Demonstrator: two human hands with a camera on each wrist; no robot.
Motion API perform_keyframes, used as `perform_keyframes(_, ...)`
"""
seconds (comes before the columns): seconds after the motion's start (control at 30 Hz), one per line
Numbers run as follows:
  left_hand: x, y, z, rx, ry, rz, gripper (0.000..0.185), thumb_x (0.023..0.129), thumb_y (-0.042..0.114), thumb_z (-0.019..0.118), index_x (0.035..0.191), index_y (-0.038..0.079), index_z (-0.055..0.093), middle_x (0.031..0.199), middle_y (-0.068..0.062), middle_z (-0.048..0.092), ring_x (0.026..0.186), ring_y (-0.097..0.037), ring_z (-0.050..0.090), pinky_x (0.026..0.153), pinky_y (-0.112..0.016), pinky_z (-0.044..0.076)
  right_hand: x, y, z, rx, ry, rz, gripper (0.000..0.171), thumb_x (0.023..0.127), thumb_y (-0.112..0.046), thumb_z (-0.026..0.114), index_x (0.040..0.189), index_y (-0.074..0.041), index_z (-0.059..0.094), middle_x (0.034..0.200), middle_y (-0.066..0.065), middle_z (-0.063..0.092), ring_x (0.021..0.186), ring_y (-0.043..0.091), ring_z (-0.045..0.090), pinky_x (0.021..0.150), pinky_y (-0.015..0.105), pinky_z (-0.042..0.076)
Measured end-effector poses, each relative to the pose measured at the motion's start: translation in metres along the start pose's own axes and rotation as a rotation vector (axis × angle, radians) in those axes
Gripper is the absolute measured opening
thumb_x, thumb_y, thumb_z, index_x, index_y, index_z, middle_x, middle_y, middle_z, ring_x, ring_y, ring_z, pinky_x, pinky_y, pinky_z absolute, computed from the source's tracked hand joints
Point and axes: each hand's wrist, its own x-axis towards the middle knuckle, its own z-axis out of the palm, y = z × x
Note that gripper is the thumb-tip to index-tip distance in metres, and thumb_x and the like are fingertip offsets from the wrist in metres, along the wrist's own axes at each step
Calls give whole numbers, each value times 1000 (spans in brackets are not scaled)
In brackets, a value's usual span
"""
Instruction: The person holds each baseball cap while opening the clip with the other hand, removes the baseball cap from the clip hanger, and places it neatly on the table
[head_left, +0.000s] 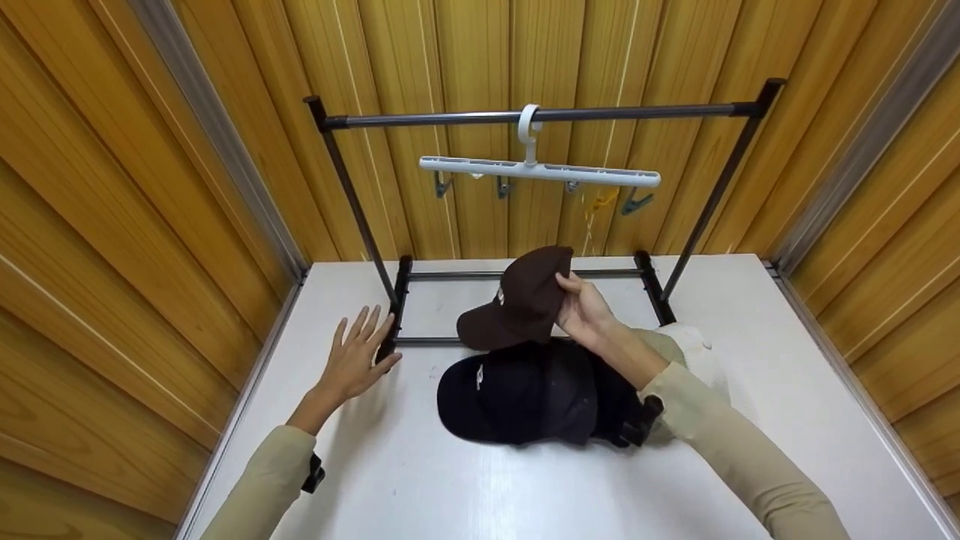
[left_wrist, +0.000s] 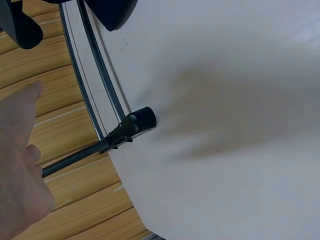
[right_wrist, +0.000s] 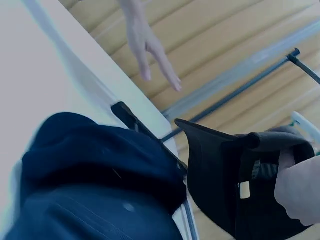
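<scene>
My right hand (head_left: 587, 313) pinches the back edge of a dark brown baseball cap (head_left: 525, 296), its brim pointing left. The right wrist view looks into the inside of this brown cap (right_wrist: 240, 170), where a small pale label shows. Under it, a navy cap (head_left: 517, 394) lies on the white table (head_left: 480, 495), with more caps stacked to its right, partly hidden by my right forearm. My left hand (head_left: 356, 358) hovers at the rack's left foot, fingers spread and holding nothing. Above hangs a white clip hanger (head_left: 540, 171) with several dangling clips.
A dark metal garment rack (head_left: 435, 118) stands at the back of the table, the hanger hooked midway along its top bar. An olive cap (head_left: 660, 345) and a white cap (head_left: 697, 349) show behind the right forearm. Wood-patterned walls (head_left: 112, 225) enclose three sides.
</scene>
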Motion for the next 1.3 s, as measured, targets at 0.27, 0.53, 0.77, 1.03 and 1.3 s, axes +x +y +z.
perform_keyframes(0.27, 2, 1, -6, 25, 0, 18, 70, 92, 44, 60, 150, 13, 36, 156, -18, 32, 146, -38, 24, 115, -63, 15, -1, 33, 5, -71, -50, 82, 42, 105, -11, 34, 146, -12, 31, 117, 0, 64, 108, 11, 62, 92, 27, 51)
perform_keyframes(0.53, 1, 1, 1, -4, -27, 27, 70, 91, 42, 62, 150, 13, 36, 156, -18, 32, 146, -39, 25, 115, -63, 14, -2, 76, -1, -111, -79, 179, 27, 103, -8, 36, 128, -12, 44, 108, 1, 68, 99, 13, 67, 85, 29, 55)
perform_keyframes(0.77, -14, -4, 5, -17, -40, -4, 69, 90, 39, 65, 148, 11, 39, 155, -18, 34, 146, -39, 26, 116, -63, 13, -7, 109, -6, -301, -196, 297, 41, 101, -5, 40, 141, -3, 39, 118, 4, 66, 108, 18, 63, 93, 34, 51)
perform_keyframes(1.03, -20, -8, 4, -4, -42, -22, 68, 91, 38, 64, 148, 12, 40, 154, -19, 35, 145, -40, 26, 115, -64, 13, -14, 115, -9, -448, -216, 414, 52, 99, -2, 39, 149, -1, 28, 132, 10, 57, 120, 23, 55, 106, 43, 41)
perform_keyframes(1.3, -17, -9, 4, -5, -35, -23, 67, 91, 40, 64, 147, 11, 41, 154, -19, 36, 145, -39, 27, 115, -63, 14, -11, 105, -9, -433, -206, 431, 50, 99, -3, 40, 148, 0, 29, 141, 15, 52, 124, 27, 54, 112, 46, 36)
